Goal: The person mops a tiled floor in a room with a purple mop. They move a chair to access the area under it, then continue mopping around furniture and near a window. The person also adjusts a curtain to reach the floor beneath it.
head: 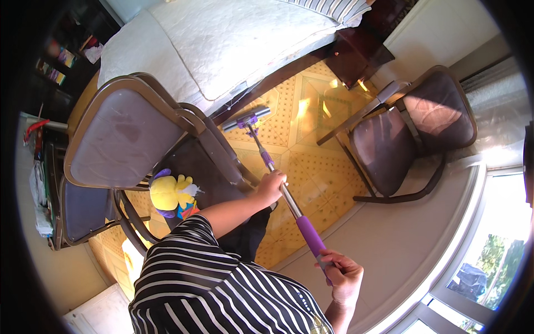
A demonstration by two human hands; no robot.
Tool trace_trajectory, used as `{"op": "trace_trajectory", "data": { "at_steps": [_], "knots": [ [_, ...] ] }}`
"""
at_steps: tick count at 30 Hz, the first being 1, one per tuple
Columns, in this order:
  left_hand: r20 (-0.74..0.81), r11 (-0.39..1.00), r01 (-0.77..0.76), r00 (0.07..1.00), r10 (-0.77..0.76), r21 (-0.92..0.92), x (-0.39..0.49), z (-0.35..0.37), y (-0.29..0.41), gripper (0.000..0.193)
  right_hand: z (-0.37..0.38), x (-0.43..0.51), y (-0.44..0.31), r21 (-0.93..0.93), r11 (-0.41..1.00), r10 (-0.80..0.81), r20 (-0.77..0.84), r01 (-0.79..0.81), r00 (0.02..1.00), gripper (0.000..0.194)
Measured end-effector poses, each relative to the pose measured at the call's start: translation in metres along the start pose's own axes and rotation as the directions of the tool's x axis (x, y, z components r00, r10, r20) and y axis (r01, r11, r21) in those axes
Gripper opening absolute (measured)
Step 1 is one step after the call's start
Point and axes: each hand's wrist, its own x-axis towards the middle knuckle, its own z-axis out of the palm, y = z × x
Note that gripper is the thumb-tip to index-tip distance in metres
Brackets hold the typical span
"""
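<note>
My left hand grips the bare metal shaft of a purple-and-silver mop. Higher up the pole, at the end of the purple foam grip, my right hand is closed around the handle. The mop slants away from me, and its wide flat head is down at the tiled floor beside the bed. What is under the head is hidden.
Left of the mop stands a brown padded chair with a yellow plush toy on its seat. To the right is another padded armchair, near the wall and window. A dark wooden nightstand stands by the bed.
</note>
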Motion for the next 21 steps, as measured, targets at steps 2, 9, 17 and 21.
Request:
{"op": "trace_trajectory", "data": {
  "at_steps": [2,9,17,21],
  "knots": [
    [0.016,0.999,0.033,0.999,-0.033,-0.010,-0.012,0.003,0.003,0.019,-0.003,-0.007,0.006,-0.031,0.998,-0.049,0.009,0.050,0.999,0.024],
    [0.195,0.992,-0.086,0.979,0.066,0.095,-0.054,0.019,0.054,0.021,-0.040,-0.068,-0.004,-0.073,0.997,-0.052,-0.193,0.039,0.980,0.018],
    [0.380,0.927,-0.310,0.848,0.370,-0.211,-0.042,0.017,0.099,0.028,-0.072,-0.120,-0.017,-0.032,0.933,-0.357,-0.183,0.357,0.916,0.015],
    [0.331,0.933,-0.292,0.876,0.350,-0.212,-0.018,0.011,0.103,0.028,-0.086,-0.101,-0.019,-0.040,0.862,-0.507,-0.021,0.506,0.862,0.017]
  ]
}}
